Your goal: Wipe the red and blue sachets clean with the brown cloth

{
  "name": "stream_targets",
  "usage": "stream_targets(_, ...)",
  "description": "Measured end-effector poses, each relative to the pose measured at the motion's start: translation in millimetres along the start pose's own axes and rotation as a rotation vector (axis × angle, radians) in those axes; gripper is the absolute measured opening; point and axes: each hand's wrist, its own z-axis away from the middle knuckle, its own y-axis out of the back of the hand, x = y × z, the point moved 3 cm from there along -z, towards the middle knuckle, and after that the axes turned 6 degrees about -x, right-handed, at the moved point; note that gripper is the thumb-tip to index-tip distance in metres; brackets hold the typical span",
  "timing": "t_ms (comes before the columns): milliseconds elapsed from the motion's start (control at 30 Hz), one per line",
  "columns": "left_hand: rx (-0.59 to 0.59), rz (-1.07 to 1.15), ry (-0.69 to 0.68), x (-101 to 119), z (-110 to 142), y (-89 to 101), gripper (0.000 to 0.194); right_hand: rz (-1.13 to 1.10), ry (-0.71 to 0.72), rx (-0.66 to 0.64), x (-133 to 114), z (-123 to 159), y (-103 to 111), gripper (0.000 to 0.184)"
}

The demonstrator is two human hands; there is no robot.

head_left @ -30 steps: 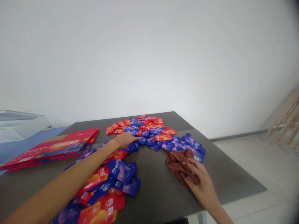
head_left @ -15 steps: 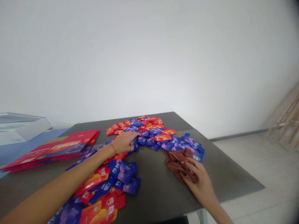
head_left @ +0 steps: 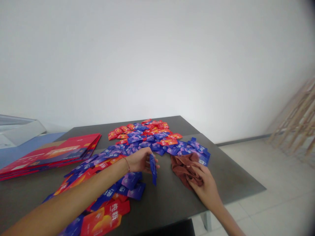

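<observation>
My left hand (head_left: pixel 141 160) is closed on a blue packet (head_left: pixel 153 168), which hangs edge-on just above the dark table (head_left: pixel 231 183). A wide spread of red and blue packets (head_left: pixel 145 136) lies behind and to the left of it. My right hand (head_left: pixel 205 186) rests on a crumpled brown cloth (head_left: pixel 183 165) at the right end of the spread, fingers curled into the fabric.
A stack of flat red and blue cartons (head_left: pixel 49 154) lies at the table's left. A grey box lid (head_left: pixel 17 129) sits beyond it. Wooden frames (head_left: pixel 295 124) lean against the wall at the right, over a tiled floor.
My left hand has drawn back from the far packets toward me, lifting one blue packet off the pile. The right hand stays on the cloth. The view has shifted slightly.
</observation>
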Motion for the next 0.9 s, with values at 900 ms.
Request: stream_targets(900,0.244,-1.115,-0.133,-36.5,-12.5,-36.5,0.028,-0.003,-0.019,-0.012,-12.8,-2.7,7.5,0.033)
